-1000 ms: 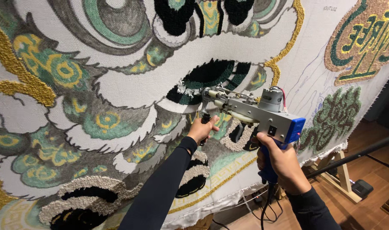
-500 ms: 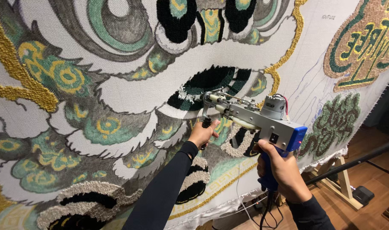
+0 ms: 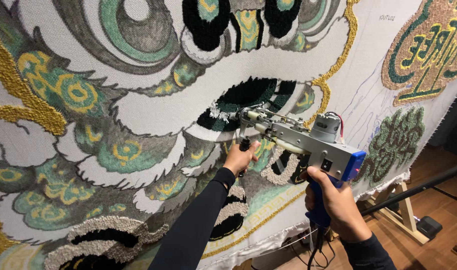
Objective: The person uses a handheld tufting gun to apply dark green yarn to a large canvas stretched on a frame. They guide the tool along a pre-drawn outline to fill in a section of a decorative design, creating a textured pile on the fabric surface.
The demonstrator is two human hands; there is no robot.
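The right hand [image 3: 336, 202] wraps its fingers [image 3: 313, 187] shut around the blue rear grip of a tufting gun [image 3: 301, 137], while the left hand [image 3: 240, 159] closes around the short black front handle under the gun's nose. This two-handed hold seems meant to steady the tool and press it squarely into the cloth: the rear hand carries the weight and the front one guides. The gun's long axis runs from the right fingers, low and near the person, up and away to the left fingers and beyond, so its needle end points into the stretched tufting cloth [image 3: 153, 112], meeting it at a black patch edged with white. The grey motor sits on top, just above the right fingers. Cables hang down below the right hand. A wooden frame leg [image 3: 401, 210] stands on the floor [image 3: 438, 200] to the right of that hand.
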